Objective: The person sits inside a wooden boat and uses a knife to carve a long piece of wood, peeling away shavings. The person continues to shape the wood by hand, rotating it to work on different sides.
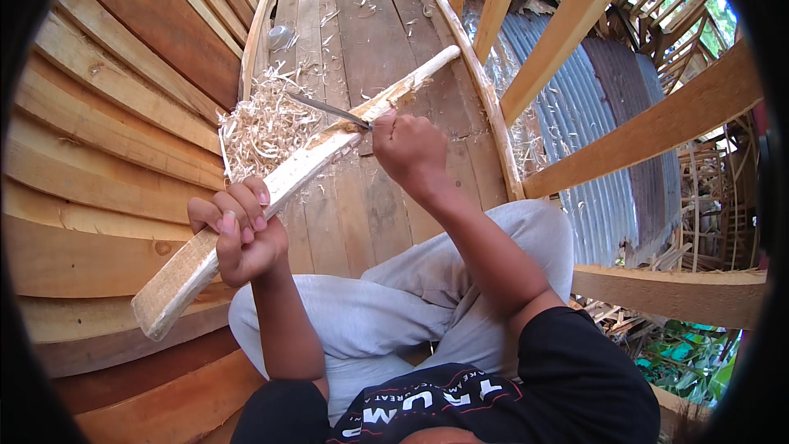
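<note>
Over floorboards (370, 218), left hand (251, 234) grips stick (306, 166), right hand (409, 148) knife (327, 108). Stick seems stiff, light; hold its near end

So the floor (366, 25) here is all worn wooden planks, with a pale wood strip (483, 86) running down its right edge. Past the left edge there's a wall (107, 131) of stacked boards, some honey-coloured, some reddish brown. The right side's pretty open, just chunky timber posts (569, 33) with corrugated metal sheets (559, 90), bluish and rusty brown, beyond. Daylight's coming in, and there's greenery (694, 362) past the floor's near right corner.
</note>
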`<state>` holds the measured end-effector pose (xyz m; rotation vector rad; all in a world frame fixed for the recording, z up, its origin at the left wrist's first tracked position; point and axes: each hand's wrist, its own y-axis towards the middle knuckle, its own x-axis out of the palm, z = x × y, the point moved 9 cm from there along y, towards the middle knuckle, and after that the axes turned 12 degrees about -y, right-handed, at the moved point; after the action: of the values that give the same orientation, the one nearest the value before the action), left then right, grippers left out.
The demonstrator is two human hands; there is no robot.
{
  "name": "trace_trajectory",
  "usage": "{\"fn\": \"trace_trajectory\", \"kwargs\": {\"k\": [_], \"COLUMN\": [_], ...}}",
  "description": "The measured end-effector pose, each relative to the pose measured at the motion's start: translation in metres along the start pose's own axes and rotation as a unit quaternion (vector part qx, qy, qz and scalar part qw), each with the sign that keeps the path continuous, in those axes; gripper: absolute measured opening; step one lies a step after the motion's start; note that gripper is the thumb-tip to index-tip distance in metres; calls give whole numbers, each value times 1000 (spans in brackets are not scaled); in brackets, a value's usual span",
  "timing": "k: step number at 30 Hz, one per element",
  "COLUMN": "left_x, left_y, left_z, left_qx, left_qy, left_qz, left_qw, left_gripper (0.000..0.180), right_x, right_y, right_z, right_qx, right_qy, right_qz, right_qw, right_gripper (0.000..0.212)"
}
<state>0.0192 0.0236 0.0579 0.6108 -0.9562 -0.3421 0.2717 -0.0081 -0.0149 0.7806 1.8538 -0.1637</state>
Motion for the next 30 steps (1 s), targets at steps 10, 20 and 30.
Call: {"fn": "trace_trajectory", "kwargs": {"k": [10, 20, 30], "left_x": [22, 19, 12], "left_y": [-6, -3, -3], "left_z": [2, 0, 2], "left_qx": [-3, -8, -9], "left_qy": [29, 3, 37], "left_qz": [-40, -69, -32], "left_qw": [999, 998, 999], "left_gripper": [15, 17, 18], "right_x": [-13, 25, 2], "right_y": [-3, 23, 5], "right_z": [0, 56, 12], "right_qx": [14, 63, 26], "right_qy": [-34, -30, -52], "right_qz": [-35, -26, -46], "right_qw": [999, 997, 997], "right_gripper": [52, 52, 51]}}
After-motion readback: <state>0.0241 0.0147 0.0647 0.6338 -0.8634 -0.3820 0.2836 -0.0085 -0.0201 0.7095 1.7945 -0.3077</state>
